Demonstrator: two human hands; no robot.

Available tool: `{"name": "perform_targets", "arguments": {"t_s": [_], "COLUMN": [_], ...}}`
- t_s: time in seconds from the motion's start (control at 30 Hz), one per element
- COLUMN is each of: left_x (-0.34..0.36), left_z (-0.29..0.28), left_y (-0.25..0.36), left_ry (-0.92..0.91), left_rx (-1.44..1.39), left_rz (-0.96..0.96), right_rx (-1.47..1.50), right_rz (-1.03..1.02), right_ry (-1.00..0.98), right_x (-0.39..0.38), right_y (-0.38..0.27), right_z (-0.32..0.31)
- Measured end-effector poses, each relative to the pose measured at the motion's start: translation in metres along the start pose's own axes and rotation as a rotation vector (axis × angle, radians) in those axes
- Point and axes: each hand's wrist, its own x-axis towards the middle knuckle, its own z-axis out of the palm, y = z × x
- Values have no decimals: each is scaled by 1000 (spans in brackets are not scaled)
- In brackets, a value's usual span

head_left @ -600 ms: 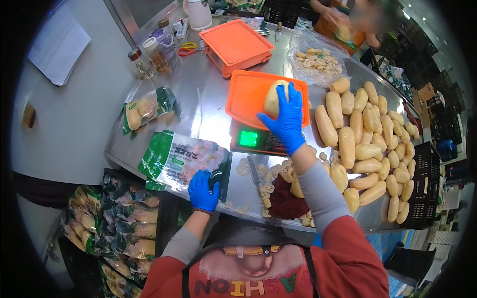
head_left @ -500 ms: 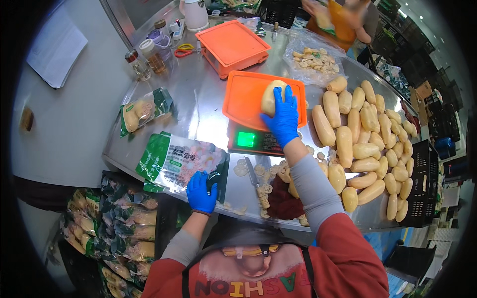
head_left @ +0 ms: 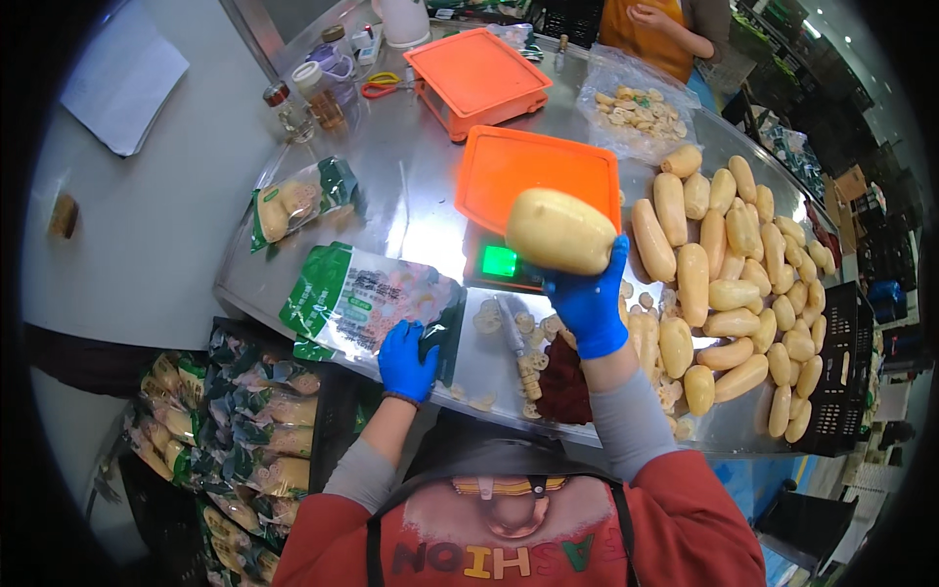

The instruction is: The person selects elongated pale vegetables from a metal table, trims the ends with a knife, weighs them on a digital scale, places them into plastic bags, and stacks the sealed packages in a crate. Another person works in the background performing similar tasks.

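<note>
My right hand (head_left: 590, 303), in a blue glove, is closed round one end of a thick peeled lotus root section (head_left: 559, 231). That piece is held up in front of the orange tray (head_left: 538, 161) of a digital scale with a lit green display (head_left: 499, 260); nothing lies on the visible part of the tray. My left hand (head_left: 408, 362), also gloved in blue, rests on the near edge of a flat green-and-clear plastic bag (head_left: 377, 305), fingers laid over it and thumb apart. A knife (head_left: 511, 325) lies among lotus root slices beside a dark red cloth (head_left: 564, 386).
Many peeled lotus roots (head_left: 693, 284) cover the table's right side, near a black crate (head_left: 839, 377). Behind stand a second orange scale (head_left: 479, 83) and a clear bag of slices (head_left: 641, 115). A filled bag (head_left: 293, 203), scissors (head_left: 386, 86) and jars sit left. Packed bags (head_left: 279, 430) fill a lower-left crate.
My right hand has lifted the lotus root off the scale tray and drawn it toward me. My left hand stays on the bag. The co-worker's hands have come closer to the body.
</note>
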Motion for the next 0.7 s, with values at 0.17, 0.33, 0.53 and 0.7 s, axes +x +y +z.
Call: {"name": "perform_targets", "arguments": {"t_s": [0.17, 0.33, 0.53, 0.7], "left_x": [30, 50, 26, 13], "left_z": [-42, -69, -61, -15], "left_y": [63, 107, 77, 53], "left_ry": [-65, -29, -314, -228], "left_rx": [-992, -1714, -1639, -1403], "left_rz": [-55, -155, -362, -369], "right_rx": [-188, -397, -791, -649], "right_rz": [142, 177, 452, 594], "right_ry": [-33, -145, -442, -288], "right_x": [-32, -55, -73, -80], "right_y": [33, 64, 45, 66], "right_z": [0, -37, -51, -86]}}
